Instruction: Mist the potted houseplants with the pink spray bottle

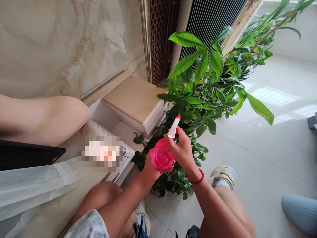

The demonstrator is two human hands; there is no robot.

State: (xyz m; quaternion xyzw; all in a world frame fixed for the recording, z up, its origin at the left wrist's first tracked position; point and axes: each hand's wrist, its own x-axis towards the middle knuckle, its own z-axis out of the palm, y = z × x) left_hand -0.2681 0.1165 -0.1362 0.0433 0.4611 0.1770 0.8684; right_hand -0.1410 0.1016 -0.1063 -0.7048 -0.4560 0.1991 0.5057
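A pink see-through spray bottle (162, 155) is held in front of me, low over the floor. My left hand (150, 166) is wrapped round the bottle's body from below. My right hand (182, 149) grips the white spray head (173, 128), which has a red tip and points up toward a leafy green potted plant (206, 82). A red band sits on my right wrist. My bare knees are bent on either side of the hands.
A marble wall and a cream stone ledge (135, 99) stand on the left. Another person's bare limb (42, 119) lies across the left side above a dark panel. Small trailing plants (173, 180) sit at the floor. White floor tiles (272, 148) spread to the right.
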